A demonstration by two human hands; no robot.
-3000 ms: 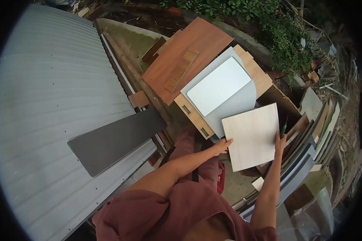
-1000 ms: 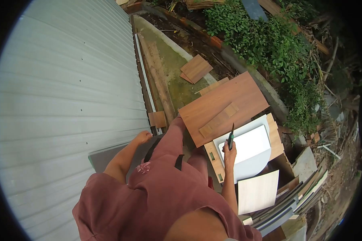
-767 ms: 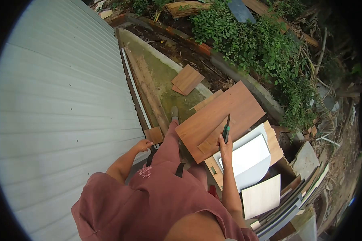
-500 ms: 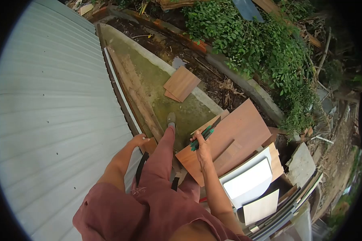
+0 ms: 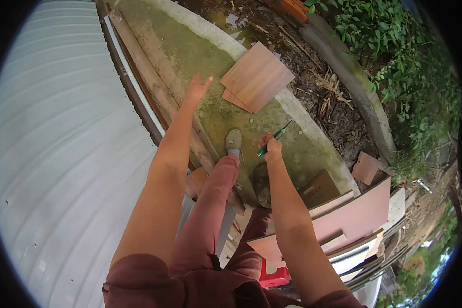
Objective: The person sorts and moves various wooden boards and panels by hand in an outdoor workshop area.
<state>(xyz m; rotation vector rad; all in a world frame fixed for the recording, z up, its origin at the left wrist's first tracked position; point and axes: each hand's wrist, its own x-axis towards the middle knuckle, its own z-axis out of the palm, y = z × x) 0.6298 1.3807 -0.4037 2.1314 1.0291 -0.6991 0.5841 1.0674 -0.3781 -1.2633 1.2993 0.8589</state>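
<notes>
Head view: left hand point(image 5: 197, 88) stretched forward, fingers spread and empty, near but not touching two brown boards point(image 5: 256, 77) on the mossy concrete floor point(image 5: 297, 149); right hand point(image 5: 271, 148) closed around a green pen point(image 5: 273, 137), just beside a shoe point(image 5: 234, 139). Brown boards untouched on the ground; stack of panels point(image 5: 354, 218) at lower right, grey metal sheet point(image 5: 61, 154) at left. Against half a second earlier: left hand raised and extended, brown boards nearer, stack left behind.

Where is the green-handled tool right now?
Head view, near centre: the green-handled tool sits in the right hand, just right of the grey shoe, over the mossy concrete, short of the brown panels.
</notes>
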